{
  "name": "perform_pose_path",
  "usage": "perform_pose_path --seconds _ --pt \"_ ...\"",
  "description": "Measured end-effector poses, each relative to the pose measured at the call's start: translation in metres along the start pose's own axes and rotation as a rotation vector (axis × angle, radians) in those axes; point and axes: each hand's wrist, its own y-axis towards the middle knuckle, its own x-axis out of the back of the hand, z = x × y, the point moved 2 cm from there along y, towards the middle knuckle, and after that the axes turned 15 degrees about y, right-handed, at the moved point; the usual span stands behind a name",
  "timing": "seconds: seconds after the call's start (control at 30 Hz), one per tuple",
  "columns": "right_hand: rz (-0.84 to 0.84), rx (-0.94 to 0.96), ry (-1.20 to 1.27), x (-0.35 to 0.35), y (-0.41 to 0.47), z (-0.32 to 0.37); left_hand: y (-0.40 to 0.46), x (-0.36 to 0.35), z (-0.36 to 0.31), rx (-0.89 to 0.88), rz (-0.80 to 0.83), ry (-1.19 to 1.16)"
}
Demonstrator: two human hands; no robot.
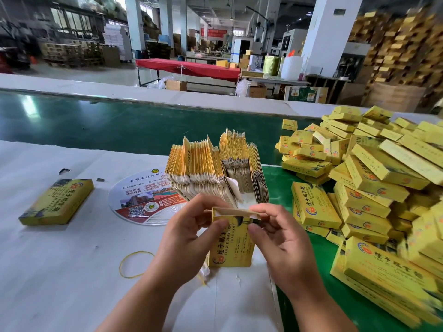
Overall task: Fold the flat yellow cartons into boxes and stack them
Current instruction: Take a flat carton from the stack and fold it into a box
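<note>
A yellow carton (231, 245) stands upright in front of me, opened into a box shape with its top flap bent over. My left hand (189, 233) grips its upper left side, thumb on the printed front. At the upper right corner my right hand (280, 238) pinches the top flap. Just behind the carton, a thick bundle of flat yellow cartons (215, 168) stands on edge. A large loose pile of folded yellow boxes (374, 188) fills the right side of the table.
One folded yellow box (57, 202) lies alone at the left on the white table (60, 271). A round printed hand fan (143, 197) lies behind my left hand, and a yellow rubber band (135, 263) beside it. A green conveyor belt (107, 128) runs across behind.
</note>
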Motion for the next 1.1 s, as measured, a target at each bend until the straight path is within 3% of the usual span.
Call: perform_pose_path --seconds 0.13,0.27,0.6,0.7,0.83,1.03,1.1 --pt "-0.014 0.019 -0.037 -0.002 -0.001 0.004 -0.002 0.001 -0.002 0.033 -0.001 -0.008" --pt "-0.049 0.052 -0.06 -0.002 -0.003 0.009 -0.006 0.003 -0.006 -0.058 -0.002 0.073" --pt "-0.085 0.132 -0.114 -0.004 -0.002 0.01 -0.005 -0.002 -0.005 0.01 -0.082 0.153" --pt "-0.174 0.201 -0.163 -0.005 -0.004 0.009 -0.008 -0.01 -0.01 0.005 -0.176 0.383" --pt "-0.277 0.22 -0.142 -0.009 -0.007 0.008 -0.014 -0.026 -0.022 -0.059 -0.111 0.751" --pt "-0.2 0.01 0.039 -0.018 -0.005 0.007 -0.011 -0.025 -0.023 -0.132 -0.101 0.965" --pt "-0.208 0.025 0.022 -0.016 -0.005 0.009 -0.011 -0.026 -0.024 -0.148 -0.086 0.984"
